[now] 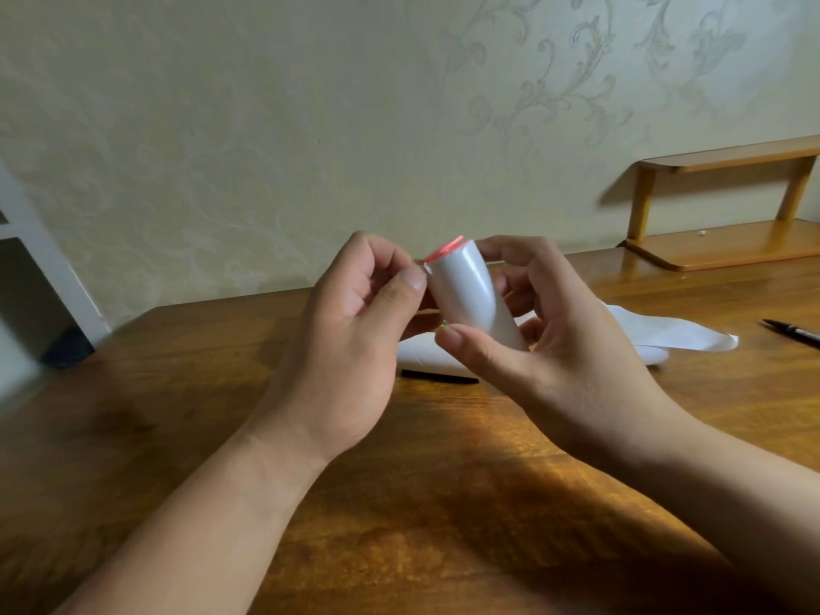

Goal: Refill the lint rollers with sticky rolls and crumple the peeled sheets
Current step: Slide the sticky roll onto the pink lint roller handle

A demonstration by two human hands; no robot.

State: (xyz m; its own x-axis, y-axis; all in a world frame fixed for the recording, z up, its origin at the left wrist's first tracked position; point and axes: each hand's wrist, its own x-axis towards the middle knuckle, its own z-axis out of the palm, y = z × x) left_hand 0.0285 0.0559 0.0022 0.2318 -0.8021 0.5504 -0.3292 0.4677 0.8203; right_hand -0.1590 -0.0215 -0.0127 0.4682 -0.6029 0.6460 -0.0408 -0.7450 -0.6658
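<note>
Right hand point(572, 348) gripped the roll point(470, 295) above the desk point(177, 392). Left hand point(355, 339) pinched its red tab point(443, 252) at the top.

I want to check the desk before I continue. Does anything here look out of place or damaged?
Nothing looks damaged or spilled. Only the white sheets lie loose and uncrumpled on the table behind the sticky roll, and a black pen lies near the right edge.
</note>
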